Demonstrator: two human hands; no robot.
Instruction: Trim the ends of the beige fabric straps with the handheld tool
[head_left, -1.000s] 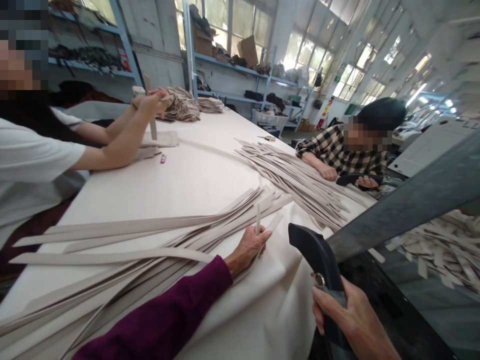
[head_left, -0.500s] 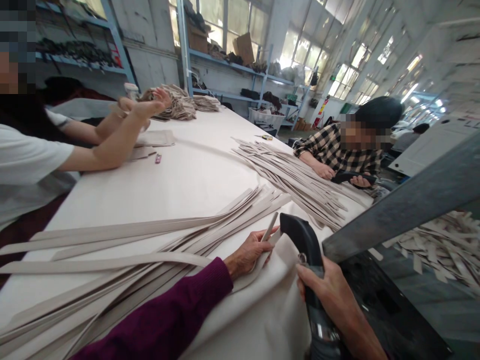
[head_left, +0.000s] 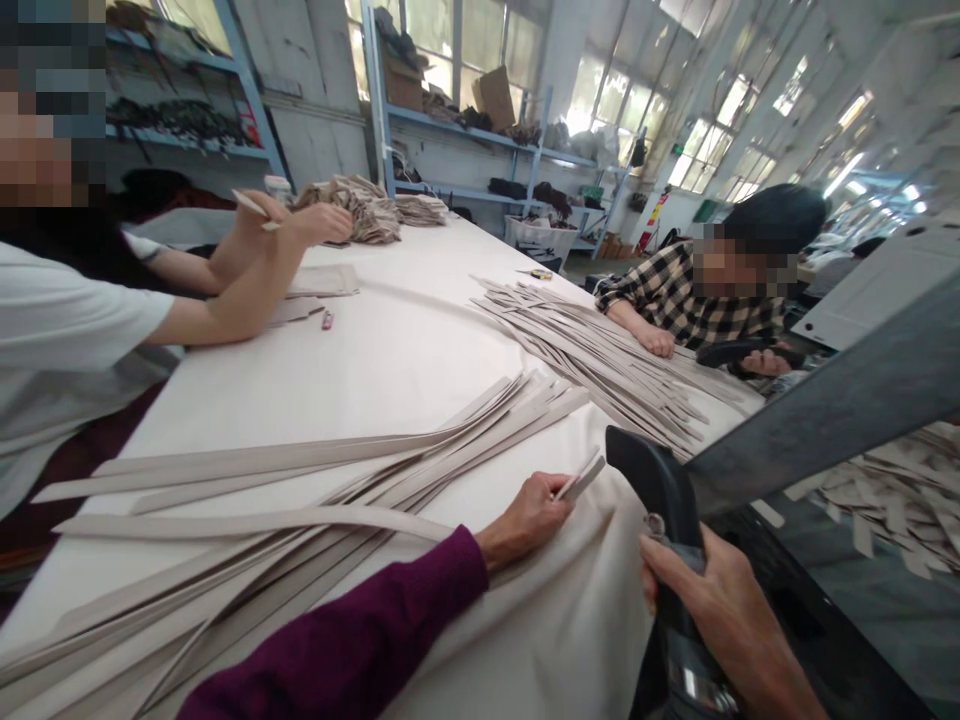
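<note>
In front of me my left hand (head_left: 531,515) is closed on a beige strip (head_left: 583,478), whose narrow end sticks out past the fingers. My right hand (head_left: 712,580) is wrapped round a black curved hand-held tool (head_left: 660,475) with a metal collar low on its handle. The tool's wide head is raised at the table's edge, a short gap to the right of the strip's end. Under my left forearm a loose bundle of long beige strips (head_left: 397,480) lies across the white-covered table (head_left: 390,370).
A second pile of strips (head_left: 592,350) lies farther back, by a co-worker in a checked shirt (head_left: 675,300). Another person's forearm (head_left: 240,285) rests at the left. A grey metal beam (head_left: 825,390) slants past my right side. More strips (head_left: 900,490) hang below it.
The strip's end, earlier against the tool's head, is now apart from it. My right hand with the tool has shifted right. The person at left has lowered one hand.
</note>
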